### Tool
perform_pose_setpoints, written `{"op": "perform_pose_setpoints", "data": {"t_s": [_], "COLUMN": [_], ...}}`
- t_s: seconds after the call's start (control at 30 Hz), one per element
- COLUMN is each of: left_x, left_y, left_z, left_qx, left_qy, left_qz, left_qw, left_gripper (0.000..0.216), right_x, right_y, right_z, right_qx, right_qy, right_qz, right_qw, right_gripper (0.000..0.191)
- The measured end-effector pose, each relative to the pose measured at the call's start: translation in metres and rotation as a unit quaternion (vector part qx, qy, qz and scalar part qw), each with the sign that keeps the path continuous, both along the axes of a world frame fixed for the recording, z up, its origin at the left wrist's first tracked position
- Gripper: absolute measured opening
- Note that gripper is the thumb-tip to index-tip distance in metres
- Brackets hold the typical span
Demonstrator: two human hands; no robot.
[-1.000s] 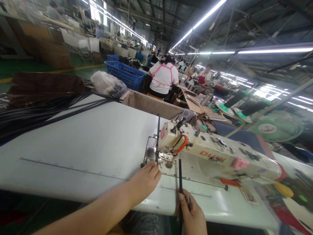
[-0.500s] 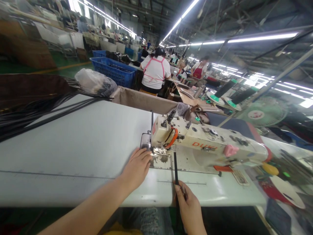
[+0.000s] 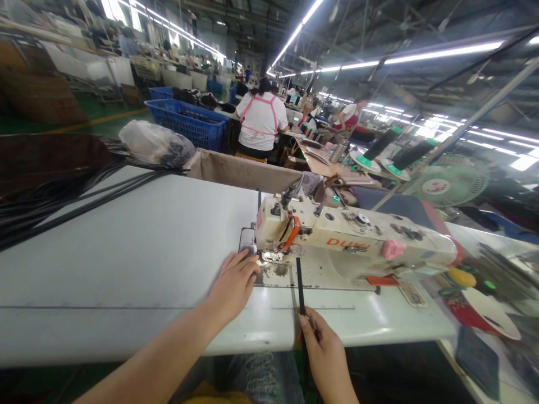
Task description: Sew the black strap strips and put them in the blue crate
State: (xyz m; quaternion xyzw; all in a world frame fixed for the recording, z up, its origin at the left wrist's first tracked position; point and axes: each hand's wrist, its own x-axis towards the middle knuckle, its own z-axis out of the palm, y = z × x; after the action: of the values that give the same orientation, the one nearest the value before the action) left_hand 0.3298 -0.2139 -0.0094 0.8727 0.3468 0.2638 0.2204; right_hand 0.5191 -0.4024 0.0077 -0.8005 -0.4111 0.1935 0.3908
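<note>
A narrow black strap [image 3: 300, 287] is pinched between the thumb and fingers of the right hand [image 3: 326, 354] at the near edge of a white worktable [image 3: 126, 252]. From that grip the strap is drawn straight away from the person, across the table and onto the bed of a cream sewing machine [image 3: 349, 242], where its far end is lost under the machine head beside an orange guard [image 3: 292, 233].

The left hand [image 3: 233, 283] is laid flat just to the left of the strap, fingers pressed together and stretched out, the fingertips set on the metal plate [image 3: 248, 242] at the needle; whether the strap is touched by them cannot be told, since that spot is too small and shadowed.

A pink lump [image 3: 391, 249] is seen on top of the machine arm. A loose bundle of black straps [image 3: 46, 196] is spread over the table's far left corner, with a clear plastic bag [image 3: 154, 146] lying beside it. Behind the table a blue crate [image 3: 189, 120] is parked, and a co-worker in a white shirt with pink apron straps [image 3: 261, 118] is seated with their back turned. Two thread cones [image 3: 381, 148] and a green fan [image 3: 448, 185] are visible to the right.
</note>
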Motion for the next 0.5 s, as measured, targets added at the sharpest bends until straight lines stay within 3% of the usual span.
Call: {"op": "perform_pose_setpoints", "data": {"t_s": [0.2, 0.3, 0.5], "left_x": [0.003, 0.01, 0.031], "left_y": [0.022, 0.046, 0.099], "left_z": [-0.014, -0.018, -0.007], "left_qx": [-0.019, -0.034, -0.055], "left_qy": [-0.074, -0.05, -0.015], "left_qz": [0.02, 0.021, -0.003], "left_qw": [0.997, 0.998, 0.998], "left_gripper": [0.024, 0.033, 0.041], "right_x": [-0.015, -0.027, -0.053], "right_y": [0.001, 0.003, 0.014], "right_z": [0.006, 0.008, 0.014], "right_qx": [0.009, 0.01, -0.036], "right_qy": [0.028, 0.031, 0.05], "right_qz": [0.049, 0.068, 0.131], "right_qw": [0.998, 0.997, 0.99], "right_gripper": [0.054, 0.049, 0.053]}}
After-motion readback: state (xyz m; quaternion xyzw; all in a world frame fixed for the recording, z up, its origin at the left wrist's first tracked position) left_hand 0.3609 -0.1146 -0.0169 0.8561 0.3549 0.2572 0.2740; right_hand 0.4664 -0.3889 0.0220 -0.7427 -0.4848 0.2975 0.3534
